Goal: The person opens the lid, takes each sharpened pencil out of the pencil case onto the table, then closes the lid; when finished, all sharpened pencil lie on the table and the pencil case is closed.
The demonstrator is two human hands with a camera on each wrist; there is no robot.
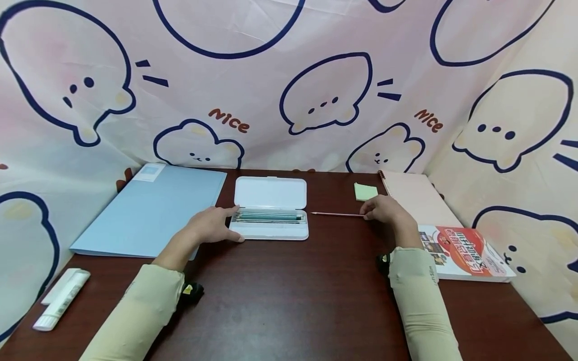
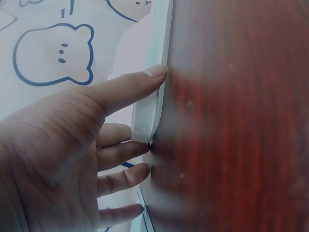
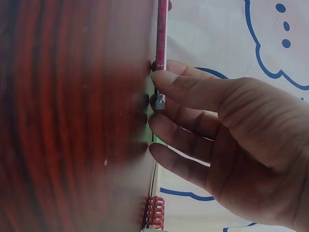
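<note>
The right hand pinches a thin pink pencil near its back end, thumb against fingers. The pencil is just right of the white case, with its sharp tip toward it. It has a shiny metal ring and a grey end; tiny writing on its side is too blurry to read. The left hand grips the left end of the smooth, flat case, thumb on the near edge. The case's lid is tipped back, and blue-green pencils lie inside. On the shiny red-brown desk, a thick book has big white Chinese letters on red. Behind it is a pale notebook with a red wire coil. The blue folder has a label too small to read. The wrinkly cloth says "Nice" twice in brown-red letters
</note>
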